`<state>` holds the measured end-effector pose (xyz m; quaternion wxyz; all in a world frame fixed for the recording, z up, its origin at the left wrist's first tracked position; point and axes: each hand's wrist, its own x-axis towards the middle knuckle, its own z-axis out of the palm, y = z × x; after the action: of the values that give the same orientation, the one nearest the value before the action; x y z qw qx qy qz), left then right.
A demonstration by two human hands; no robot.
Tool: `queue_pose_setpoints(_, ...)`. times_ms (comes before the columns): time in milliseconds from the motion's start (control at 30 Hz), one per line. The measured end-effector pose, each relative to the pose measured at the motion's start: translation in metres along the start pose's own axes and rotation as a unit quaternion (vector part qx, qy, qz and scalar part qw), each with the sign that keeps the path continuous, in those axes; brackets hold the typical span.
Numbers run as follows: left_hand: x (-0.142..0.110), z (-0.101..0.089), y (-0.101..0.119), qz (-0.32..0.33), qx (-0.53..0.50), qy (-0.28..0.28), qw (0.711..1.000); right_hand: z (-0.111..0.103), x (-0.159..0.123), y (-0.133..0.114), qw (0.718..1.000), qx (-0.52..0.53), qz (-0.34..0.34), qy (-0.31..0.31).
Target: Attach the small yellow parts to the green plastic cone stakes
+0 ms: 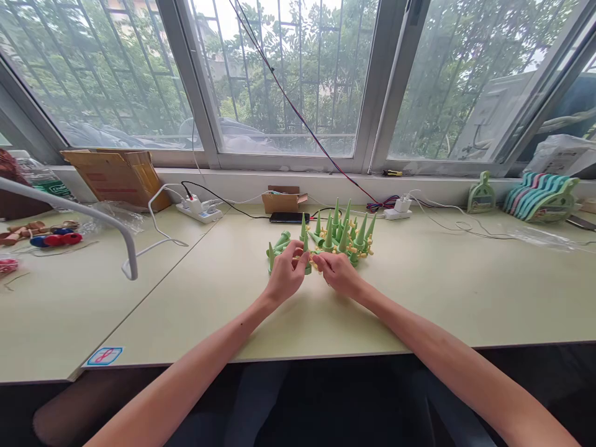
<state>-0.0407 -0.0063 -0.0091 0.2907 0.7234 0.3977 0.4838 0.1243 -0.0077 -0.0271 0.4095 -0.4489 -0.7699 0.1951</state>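
Observation:
My left hand [286,271] is closed around a green plant watering spike [306,244], which stands point up just above or on the table. My right hand [342,274] is pinched at the side of that same spike, where a small yellow valve piece [314,266] shows between the fingertips, partly hidden. Behind my right hand a cluster of green watering spikes [329,238] with yellow valves stands mostly upright. Several more green spikes [282,239] lie or stand beyond my left hand.
A dark phone [289,218] lies behind the spikes, by a small open cardboard box [284,199]. Power strips [199,211] and cables run along the window sill. A white lamp arm [125,242] juts in at left. Green boards [542,197] stand in a rack at right.

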Motion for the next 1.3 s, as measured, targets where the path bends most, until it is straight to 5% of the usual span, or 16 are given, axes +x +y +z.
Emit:
queue_pose_setpoints(633,0.001,0.000,0.001,-0.002,-0.003,0.021,1.000,-0.001,-0.003,-0.006,0.999,0.041,-0.006,-0.010)
queue_pose_setpoints(1300,0.001,-0.002,-0.003,-0.015,-0.044,-0.017,0.999,0.000,0.001,0.000,1.000,-0.017,-0.011,0.014)
